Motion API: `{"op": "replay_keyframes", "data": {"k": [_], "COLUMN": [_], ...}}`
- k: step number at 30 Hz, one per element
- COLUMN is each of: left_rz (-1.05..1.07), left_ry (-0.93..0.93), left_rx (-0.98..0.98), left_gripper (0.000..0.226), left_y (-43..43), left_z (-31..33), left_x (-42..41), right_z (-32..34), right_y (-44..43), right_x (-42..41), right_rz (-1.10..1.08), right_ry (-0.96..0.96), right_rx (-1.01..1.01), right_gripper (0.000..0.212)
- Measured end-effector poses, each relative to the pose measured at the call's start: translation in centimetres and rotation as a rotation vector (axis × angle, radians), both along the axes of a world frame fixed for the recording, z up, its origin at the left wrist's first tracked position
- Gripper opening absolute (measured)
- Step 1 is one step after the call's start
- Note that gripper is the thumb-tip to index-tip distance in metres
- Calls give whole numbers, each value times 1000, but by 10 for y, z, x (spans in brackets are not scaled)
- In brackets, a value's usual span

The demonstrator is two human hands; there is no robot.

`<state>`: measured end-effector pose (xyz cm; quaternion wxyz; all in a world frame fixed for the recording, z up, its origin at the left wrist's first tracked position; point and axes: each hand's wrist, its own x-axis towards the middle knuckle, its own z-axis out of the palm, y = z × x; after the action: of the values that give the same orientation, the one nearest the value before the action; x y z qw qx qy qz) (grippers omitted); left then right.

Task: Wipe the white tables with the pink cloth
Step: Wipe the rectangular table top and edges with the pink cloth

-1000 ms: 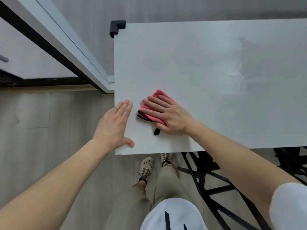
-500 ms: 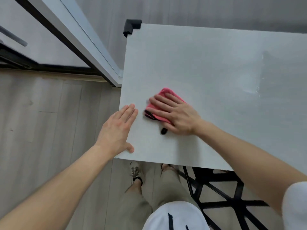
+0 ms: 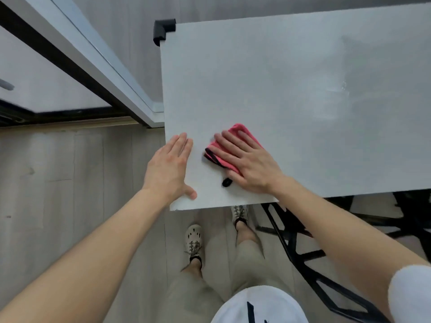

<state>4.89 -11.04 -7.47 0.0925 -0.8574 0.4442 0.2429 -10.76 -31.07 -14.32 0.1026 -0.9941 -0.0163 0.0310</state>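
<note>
From the head view, the white table (image 3: 291,94) fills the upper right, its left edge running down from a black corner guard (image 3: 162,31) to the near-left corner, and its near edge slanting up toward the right. The pink cloth (image 3: 235,145) lies folded on the tabletop close to that near-left corner, a dark trim (image 3: 213,157) showing along its left side and a small black loop (image 3: 226,182) poking out just below it. The right hand (image 3: 250,165) lies flat on the cloth with fingers spread, pressing it down rather than gripping — the far end of the cloth shows beyond the fingertips. The left hand (image 3: 170,166) rests palm-down with fingers pressed together across the table's left edge, thumb pointing toward the near corner, just beside the cloth but not touching it. To the right and far side the tabletop is bare, with faint smeared streaks (image 3: 342,89) near its right part; to the left and near side only a narrow strip separates the cloth from the edges. A black chair frame (image 3: 303,248) stands under the near edge, and a door frame (image 3: 98,66) runs diagonally beside the table's left edge. Compared with half a second ago, both hands and the cloth keep the same pose and the same spot by the corner; the person's feet (image 3: 193,238) now show more clearly below the near edge.
</note>
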Motion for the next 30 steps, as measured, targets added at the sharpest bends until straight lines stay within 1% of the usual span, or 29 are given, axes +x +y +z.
{"op": "replay_keyframes", "data": {"k": [1, 2, 4, 5, 7, 8, 9, 10, 11, 13, 14, 17, 19, 21, 22, 24, 28, 30], "left_rz": [6, 4, -17, -31, -38, -28, -9, 20, 60, 143, 166, 149, 109, 65, 39, -15, -114, -157], "left_ry": [9, 14, 4, -6, -24, -29, -32, -38, -46, -71, -90, -129, -110, -65, -43, -12, 35, 48], "left_rx": [1, 2, -12, -27, -83, -123, -164, -195, -215, -220, -214, -204, -226, -250, -258, -265, -266, -263], "left_gripper": [158, 158, 154, 148, 125, 107, 90, 75, 64, 54, 52, 50, 51, 52, 53, 53, 53, 53], "left_y": [-1, -2, 0, 3, 19, 31, 45, 58, 71, 92, 98, 95, 79, 57, 45, 21, -24, -47], "left_z": [2, 3, 3, 3, 3, 3, 3, 2, 1, 2, 3, 5, 6, 5, 3, 1, -1, -2], "left_x": [0, 0, 0, -2, -7, -9, -10, -9, -6, 6, 13, 25, 24, 18, 13, 3, -21, -34], "right_z": [1, 2, 2, 0, -8, -11, -12, -11, -12, -12, -14, -24, -27, -28, -28, -27, -18, -15], "right_y": [-14, -27, -42, -38, -5, 22, 54, 88, 122, 180, 195, 195, 181, 163, 153, 128, 55, 12], "right_x": [-25, -47, -81, -86, -66, -45, -21, 3, 25, 53, 59, 56, 37, 10, -5, -38, -107, -141], "right_rz": [-54, -153, -451, -631, -1004, -1140, -1189, -1143, -1033, -815, -757, -704, -618, -515, -496, -531, -678, -783], "right_ry": [18, 30, 27, 17, -21, -34, -46, -54, -57, -52, -58, -125, -174, -182, -177, -156, -6, 25], "right_rx": [-9, -20, -19, -22, -53, -55, -41, -14, 14, 57, 68, 89, 81, 48, 27, 7, -12, 0], "right_gripper": [74, 73, 72, 70, 70, 71, 72, 72, 73, 73, 74, 73, 68, 66, 66, 66, 68, 67]}}
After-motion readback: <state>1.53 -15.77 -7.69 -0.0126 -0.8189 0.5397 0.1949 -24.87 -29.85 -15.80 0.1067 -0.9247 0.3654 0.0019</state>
